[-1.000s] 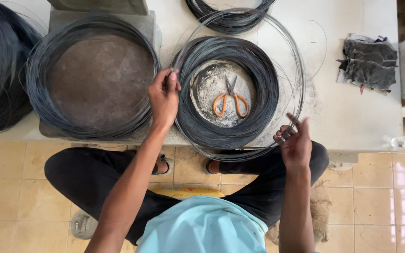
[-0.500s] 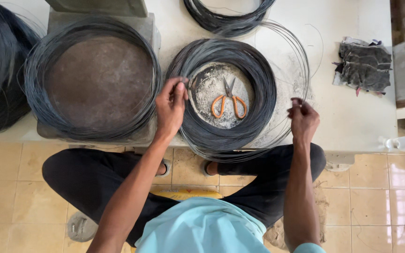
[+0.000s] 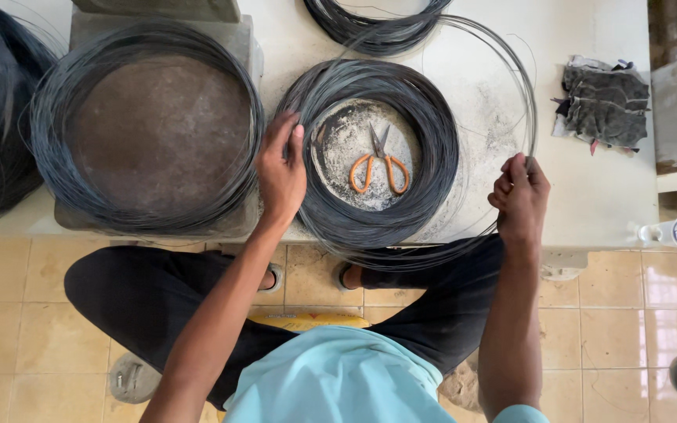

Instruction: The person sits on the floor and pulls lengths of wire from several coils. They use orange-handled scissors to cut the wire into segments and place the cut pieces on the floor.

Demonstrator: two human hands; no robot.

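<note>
On white table, dark wire coil [image 3: 432, 133] — left hand [image 3: 280, 174] pinching it; right hand [image 3: 520, 196] gripping strands.

Soft, even daylight fills the scene, bright without harsh contrast. The pale tabletop [image 3: 589, 188] is near overexposed around the orange-handled scissors [image 3: 378, 166], its grit washed out. Shadows are faint and short, darkest under the tabletop edge below the scissors. The glossy floor tiles [image 3: 636, 313] carry mild sheen. Focus is sharp centrally; thin wire strands right of the scissors smear slightly.
</note>
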